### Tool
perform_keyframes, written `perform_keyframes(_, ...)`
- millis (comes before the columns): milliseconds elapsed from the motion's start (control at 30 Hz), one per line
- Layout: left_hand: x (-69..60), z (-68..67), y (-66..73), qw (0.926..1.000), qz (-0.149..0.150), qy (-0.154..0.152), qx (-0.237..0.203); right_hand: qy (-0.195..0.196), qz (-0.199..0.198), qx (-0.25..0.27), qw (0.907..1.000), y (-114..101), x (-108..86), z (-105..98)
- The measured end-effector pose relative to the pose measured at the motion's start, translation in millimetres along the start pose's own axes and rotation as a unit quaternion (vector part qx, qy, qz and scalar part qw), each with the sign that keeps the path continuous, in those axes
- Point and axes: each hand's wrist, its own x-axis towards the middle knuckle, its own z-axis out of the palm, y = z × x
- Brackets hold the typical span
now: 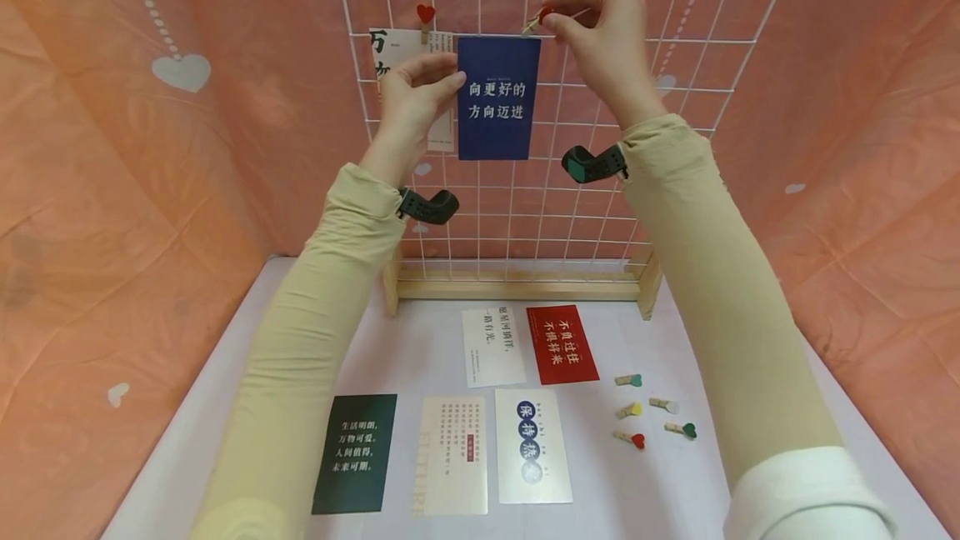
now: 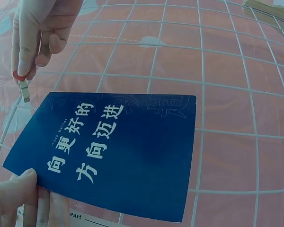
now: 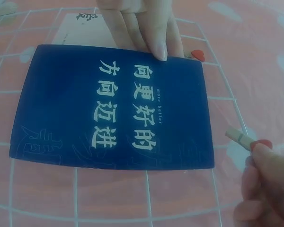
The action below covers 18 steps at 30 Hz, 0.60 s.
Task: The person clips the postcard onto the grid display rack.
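Note:
A blue card (image 1: 498,127) with white characters is held upright against the white wire grid (image 1: 592,165). My left hand (image 1: 414,98) pinches its left edge, thumb in front and fingers behind, as the right wrist view shows. Just above the card's top right corner, my right hand (image 1: 611,40) pinches a small wooden clothespin (image 3: 241,138) by its end with a red heart. The clothespin's tip is apart from the card in both wrist views. Behind my left hand a white card (image 1: 408,44) hangs from the grid under another red-heart clothespin (image 1: 425,17).
The grid stands in a wooden base (image 1: 517,288) on a pale table. Several cards lie in front, among them a red card (image 1: 562,344) and a dark green card (image 1: 356,454). Several heart clothespins, one with a yellow heart (image 1: 630,410), lie at right. Pink cloth (image 1: 112,190) surrounds the table.

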Motion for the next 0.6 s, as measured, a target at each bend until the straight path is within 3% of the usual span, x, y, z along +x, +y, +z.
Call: perform_keyframes(600,0.4,2.0,-2.8,0.9999,-0.002,0.011,0.005,0.010,-0.016,-0.055,0.9983,-3,7.2,12)
